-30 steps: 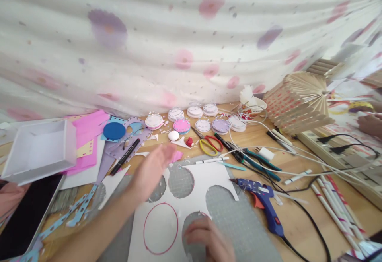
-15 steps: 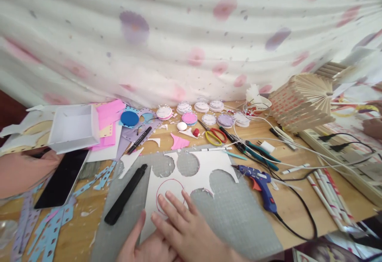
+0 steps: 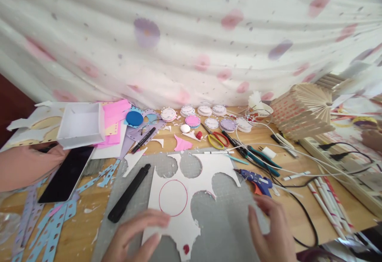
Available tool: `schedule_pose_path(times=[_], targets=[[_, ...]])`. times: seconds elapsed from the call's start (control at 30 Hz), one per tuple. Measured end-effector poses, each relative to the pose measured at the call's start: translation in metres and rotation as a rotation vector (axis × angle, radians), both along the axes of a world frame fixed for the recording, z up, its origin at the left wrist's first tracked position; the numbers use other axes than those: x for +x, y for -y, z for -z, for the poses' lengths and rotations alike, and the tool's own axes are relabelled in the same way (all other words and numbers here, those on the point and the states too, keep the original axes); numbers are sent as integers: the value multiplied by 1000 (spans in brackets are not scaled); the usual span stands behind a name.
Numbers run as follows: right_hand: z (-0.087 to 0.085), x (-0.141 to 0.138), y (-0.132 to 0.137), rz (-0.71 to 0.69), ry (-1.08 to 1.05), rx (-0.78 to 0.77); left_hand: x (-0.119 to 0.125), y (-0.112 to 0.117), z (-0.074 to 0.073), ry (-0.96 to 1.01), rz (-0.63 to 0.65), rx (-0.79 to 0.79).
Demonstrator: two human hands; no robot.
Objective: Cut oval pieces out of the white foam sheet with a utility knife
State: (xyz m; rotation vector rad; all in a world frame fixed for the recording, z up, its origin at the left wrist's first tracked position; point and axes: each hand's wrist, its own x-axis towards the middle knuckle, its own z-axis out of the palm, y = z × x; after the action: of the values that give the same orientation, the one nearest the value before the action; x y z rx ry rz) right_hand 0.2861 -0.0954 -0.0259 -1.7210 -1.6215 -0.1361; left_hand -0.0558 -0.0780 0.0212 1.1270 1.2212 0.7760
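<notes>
My left hand [image 3: 135,234] lies at the bottom of the view, fingers stretched out, its fingertips on the lower left edge of a white foam sheet [image 3: 205,172] that has round holes cut out of it and a red circle [image 3: 173,198] drawn on it. My right hand [image 3: 273,230] rests open on the right part of the grey cutting mat [image 3: 229,226], holding nothing. A black utility knife [image 3: 129,192] lies on the mat left of the sheet. The blue glue gun [image 3: 253,177] lies just beyond my right hand.
Another person's hand [image 3: 26,164] rests at the left edge by a black tablet [image 3: 67,173]. Nearby are a white box [image 3: 81,125], pink paper [image 3: 115,115], round foam discs [image 3: 192,121], scissors [image 3: 215,139], pliers [image 3: 259,156], cables [image 3: 301,162], paper sticks [image 3: 326,202], a popsicle-stick structure [image 3: 304,109].
The camera rose and shifted. My right hand left the white sheet and moved right onto the mat. My left hand now touches the sheet's lower left edge.
</notes>
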Motion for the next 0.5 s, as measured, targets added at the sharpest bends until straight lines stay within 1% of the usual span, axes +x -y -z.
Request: schedule_pose_path(times=[0.03,0.07,0.1,0.13,0.17,0.23,0.3,0.4,0.5], targets=[[6,17,-3,149,57,-53,1,-9,0,-214,-42,167],[13,31,-5,263,137,-105,5,-18,1,-353,-39,286],[19,42,-6,337,191,-172,11,-27,3,-442,1,394],[24,50,-7,389,194,-205,19,-35,6,-503,73,480],[27,56,-8,417,159,-225,28,-42,9,-552,145,555],[26,62,-12,419,51,-276,43,-50,15,-656,281,685],[20,69,-15,423,-26,-326,53,-53,19,-751,348,782],[14,86,-18,479,-42,-367,59,-52,26,-809,365,856],[17,99,-16,472,-42,-361,61,-53,31,-821,360,891]])
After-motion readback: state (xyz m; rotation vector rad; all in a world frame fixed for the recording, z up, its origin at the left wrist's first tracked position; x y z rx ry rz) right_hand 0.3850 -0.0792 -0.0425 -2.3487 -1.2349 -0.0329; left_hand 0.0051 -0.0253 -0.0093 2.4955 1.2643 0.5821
